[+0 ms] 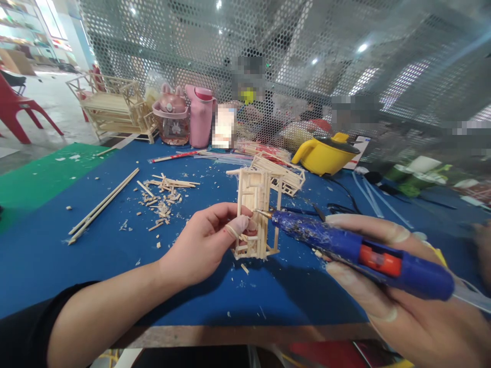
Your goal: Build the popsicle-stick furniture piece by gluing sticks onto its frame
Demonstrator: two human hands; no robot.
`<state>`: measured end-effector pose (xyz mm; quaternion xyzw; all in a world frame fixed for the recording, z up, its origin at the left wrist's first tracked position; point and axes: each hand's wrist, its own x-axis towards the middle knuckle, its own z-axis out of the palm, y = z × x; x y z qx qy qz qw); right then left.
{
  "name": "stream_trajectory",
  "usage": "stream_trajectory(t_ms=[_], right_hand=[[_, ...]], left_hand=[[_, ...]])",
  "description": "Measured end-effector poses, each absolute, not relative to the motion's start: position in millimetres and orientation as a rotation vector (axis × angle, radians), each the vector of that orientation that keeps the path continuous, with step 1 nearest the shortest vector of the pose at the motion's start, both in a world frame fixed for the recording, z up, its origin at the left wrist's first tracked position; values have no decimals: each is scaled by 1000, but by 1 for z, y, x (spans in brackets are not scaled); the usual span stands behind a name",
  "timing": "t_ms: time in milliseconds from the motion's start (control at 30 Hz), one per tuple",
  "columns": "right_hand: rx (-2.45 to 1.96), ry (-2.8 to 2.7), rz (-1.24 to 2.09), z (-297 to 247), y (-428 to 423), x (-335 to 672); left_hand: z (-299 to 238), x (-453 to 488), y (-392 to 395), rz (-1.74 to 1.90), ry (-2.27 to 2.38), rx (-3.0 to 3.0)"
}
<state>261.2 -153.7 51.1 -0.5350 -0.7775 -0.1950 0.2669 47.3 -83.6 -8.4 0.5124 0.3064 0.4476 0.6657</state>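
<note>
My left hand (209, 240) is closed around a small upright frame of thin wooden sticks (253, 212), held just above the blue table (95, 266). My right hand (406, 301) grips a blue glue gun (360, 255) with an orange trigger. Its metal nozzle touches the stick frame near my left fingertips. A second stick structure (282, 176) lies on the table just behind the frame.
Stick offcuts (163, 197) and long sticks (103, 204) lie at left. A large stick model (115, 107), pink bottles (201, 115) and a yellow pot (326, 152) stand at the back before a mesh screen. A red chair (17, 107) is far left. Black cables run at right.
</note>
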Motion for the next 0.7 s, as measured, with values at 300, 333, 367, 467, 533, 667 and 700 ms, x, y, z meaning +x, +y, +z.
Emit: stream_trajectory(t_ms=[300, 333, 367, 467, 533, 667, 700], right_hand=[[-1439, -2090, -517, 52, -155, 262], [-1438, -2099, -509, 52, -155, 262], [-1438, -2098, -503, 53, -155, 262], [-1443, -2053, -513, 52, -156, 262], [-1443, -2052, -519, 52, -155, 261], [-1414, -2098, -515, 54, -152, 259], [-1418, -2085, -520, 55, -152, 259]], left_hand=[[-8, 47, -84, 1009, 682, 1138], [-8, 47, -84, 1010, 682, 1138], [-8, 47, -84, 1009, 682, 1141], [-9, 47, -83, 998, 682, 1156], [-10, 47, -83, 996, 678, 1155], [-9, 47, -83, 1000, 667, 1153], [-9, 47, -83, 997, 666, 1153]])
